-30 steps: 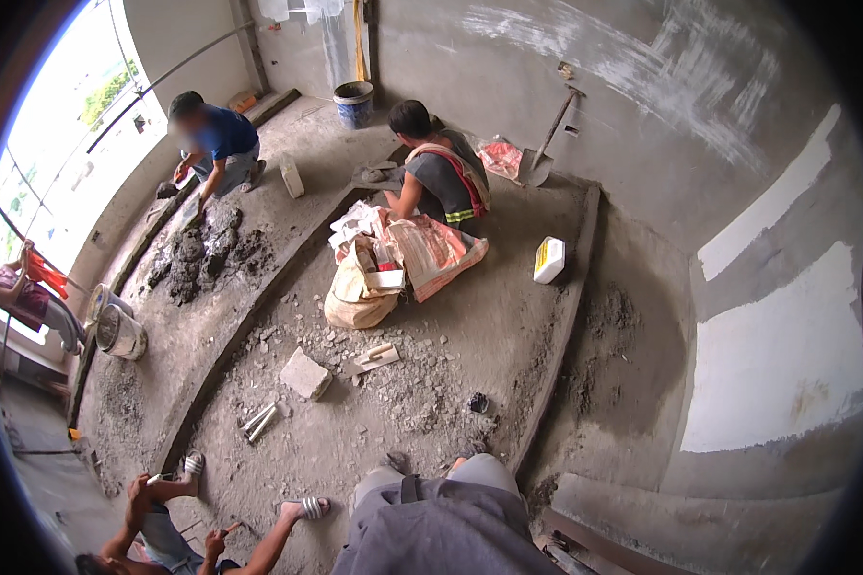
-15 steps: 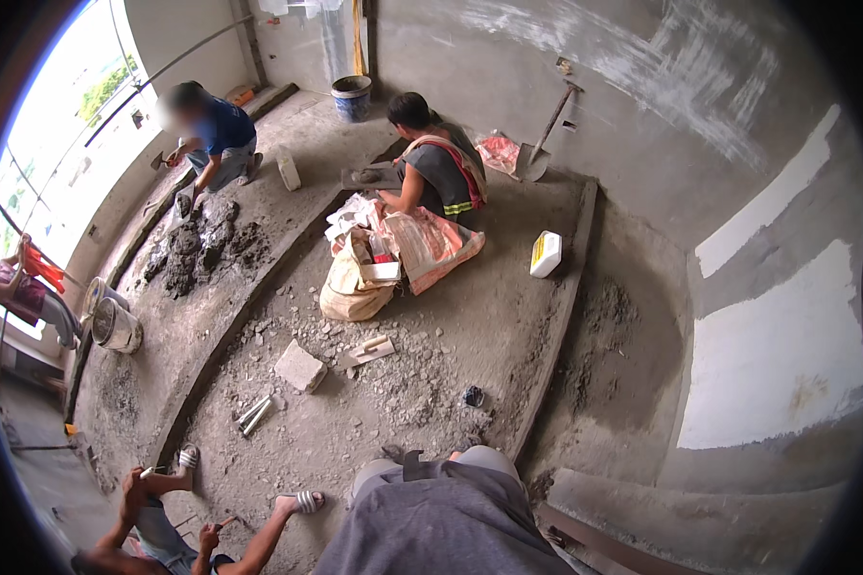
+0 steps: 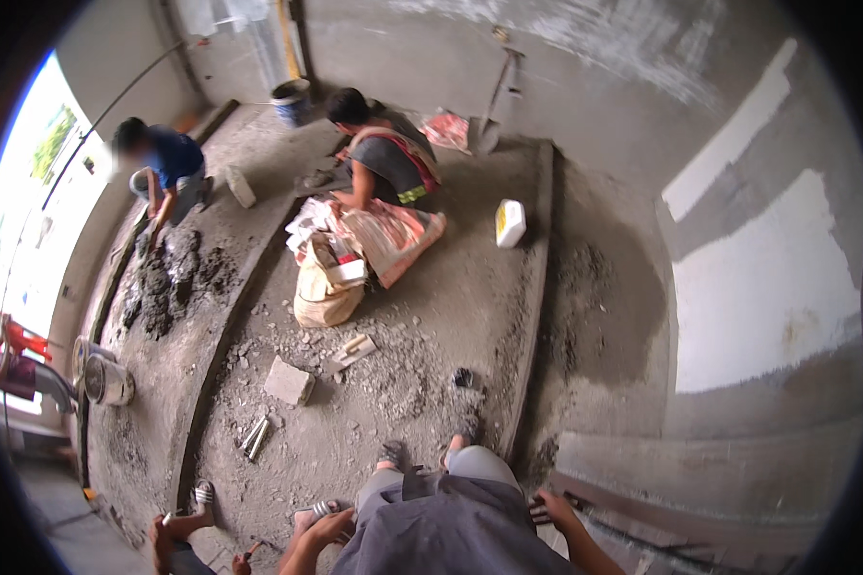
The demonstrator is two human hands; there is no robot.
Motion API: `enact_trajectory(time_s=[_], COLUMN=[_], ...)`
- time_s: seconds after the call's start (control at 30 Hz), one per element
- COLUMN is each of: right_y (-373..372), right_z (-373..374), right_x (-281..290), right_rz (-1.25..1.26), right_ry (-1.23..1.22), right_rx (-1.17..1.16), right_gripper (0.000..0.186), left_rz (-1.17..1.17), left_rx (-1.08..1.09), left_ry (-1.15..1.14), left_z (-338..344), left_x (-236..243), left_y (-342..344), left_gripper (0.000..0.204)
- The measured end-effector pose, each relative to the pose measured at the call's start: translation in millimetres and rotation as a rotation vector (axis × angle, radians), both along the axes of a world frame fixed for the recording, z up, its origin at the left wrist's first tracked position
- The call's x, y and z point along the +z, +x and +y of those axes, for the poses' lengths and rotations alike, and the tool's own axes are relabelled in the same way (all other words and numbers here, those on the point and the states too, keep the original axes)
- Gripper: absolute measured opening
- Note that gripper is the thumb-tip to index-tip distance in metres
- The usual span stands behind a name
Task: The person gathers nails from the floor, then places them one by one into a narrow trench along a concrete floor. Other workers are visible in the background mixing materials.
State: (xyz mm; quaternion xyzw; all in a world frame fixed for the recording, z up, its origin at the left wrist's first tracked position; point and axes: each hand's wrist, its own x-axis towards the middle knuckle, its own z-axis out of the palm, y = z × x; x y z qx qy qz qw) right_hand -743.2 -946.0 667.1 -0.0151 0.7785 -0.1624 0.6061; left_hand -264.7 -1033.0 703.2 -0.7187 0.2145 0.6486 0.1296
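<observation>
My left hand (image 3: 331, 525) is at the lower edge, left of my dark clothing, with loosely bent open fingers and nothing visible in it. On the other side, my right hand (image 3: 550, 508) hangs open, fingers apart, beside a long brown strip (image 3: 633, 498). My feet stand on rubble-strewn concrete. In front of them lie a small dark container (image 3: 463, 378), a wooden-handled float (image 3: 353, 351), a pale block (image 3: 288, 380) and several short white bars (image 3: 256, 436).
Co-workers (image 3: 173, 158) (image 3: 379, 163) squat near wet mortar (image 3: 163, 292) and piled sacks (image 3: 393, 240); others are at left and lower left (image 3: 168, 546). Buckets (image 3: 105, 381), a white jug (image 3: 510, 223), a shovel (image 3: 484, 134) and raised edges (image 3: 537, 287) surround the area.
Both my hands have come into view at the lower edge, and my feet show more. The view has shifted, so the back of the room appears further left.
</observation>
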Motion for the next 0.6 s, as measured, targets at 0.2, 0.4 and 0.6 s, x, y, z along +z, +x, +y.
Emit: enact_trajectory(time_s=[0.2, 0.4, 0.6], right_y=[28.2, 54.8, 55.3], right_z=[10.5, 58.3, 55.5], right_x=[-41.4, 16.2, 8.8], right_rz=[0.410, -0.070, -0.493], right_ry=[-0.437, -0.509, -0.278], right_rx=[0.946, 0.992, 1.133], right_gripper=[0.043, 0.028, 0.033], left_rz=[0.193, 0.163, 0.192], left_rx=[-0.675, -0.754, -0.895], left_ry=[-0.325, -0.182, -0.025], left_z=[4.9, -7.5, -54.4], left_x=[-62.1, -55.2, -127.0], left_y=[23.8, 25.0, 11.0], left_gripper=[0.045, 0.033, 0.030])
